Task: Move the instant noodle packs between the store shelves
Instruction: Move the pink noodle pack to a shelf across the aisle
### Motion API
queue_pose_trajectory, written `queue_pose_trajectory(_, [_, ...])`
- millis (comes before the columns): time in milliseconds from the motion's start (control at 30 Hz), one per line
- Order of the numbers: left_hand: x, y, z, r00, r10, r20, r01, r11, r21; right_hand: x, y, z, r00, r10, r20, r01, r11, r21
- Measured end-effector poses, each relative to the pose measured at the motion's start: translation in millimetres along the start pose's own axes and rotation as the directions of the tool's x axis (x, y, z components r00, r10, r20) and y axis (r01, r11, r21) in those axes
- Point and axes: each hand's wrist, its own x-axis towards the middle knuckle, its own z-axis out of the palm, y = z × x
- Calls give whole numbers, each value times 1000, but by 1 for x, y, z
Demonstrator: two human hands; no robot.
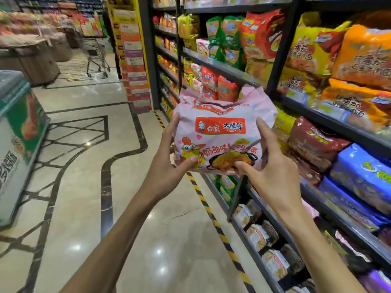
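— Hands first: what are they holding?

— Left hand (169,166) and right hand (273,166) both grip one pink noodle pack (222,127), held up between them in front of the person. The left thumb presses the lower left of the pack's front, and its fingers are hidden behind the left edge. The right thumb pinches the bottom edge, and the forefinger lies up the right side.

— How close are the shelves?

— The shelf rack (232,69) stands just right of the right hand. The pack's right edge overlaps a metal shelf lip in view, but I cannot tell whether it touches. Dark red packs (313,140) and blue packs (364,172) lie on tiers right of that wrist, with orange packs (368,56) above.

— Open room?

— Left of and below the left hand is wide glossy floor (84,208). A yellow-black striped line (203,199) runs under the hands along the rack's foot. A chest freezer (19,132) sits far left of the left forearm, and a trolley (97,58) stands well beyond the hands.
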Motion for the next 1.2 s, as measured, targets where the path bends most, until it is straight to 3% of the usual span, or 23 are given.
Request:
queue_pose_trajectory(200, [70,-51,-52,997,1,-73,1,1000,26,79,-23,74,996,-34,80,34,999,4])
queue_pose_trajectory(433, [177,-130,-118,999,14,-49,-11,998,61,173,-52,171,994,-35,103,34,999,6])
queue_pose_trajectory(700, [342,-223,-203,998,47,33,-47,999,21,312,-91,289,998,46,53,-52,990,134])
queue_pose_trajectory(1033, [516,-327,-259,993,64,94,-62,998,-21,466,-95,417,994,105,38,-107,992,61])
queue_pose_trajectory(1200, [622,-375,-273,985,139,105,-136,990,-41,556,-83,476,995,99,-12,-99,994,52])
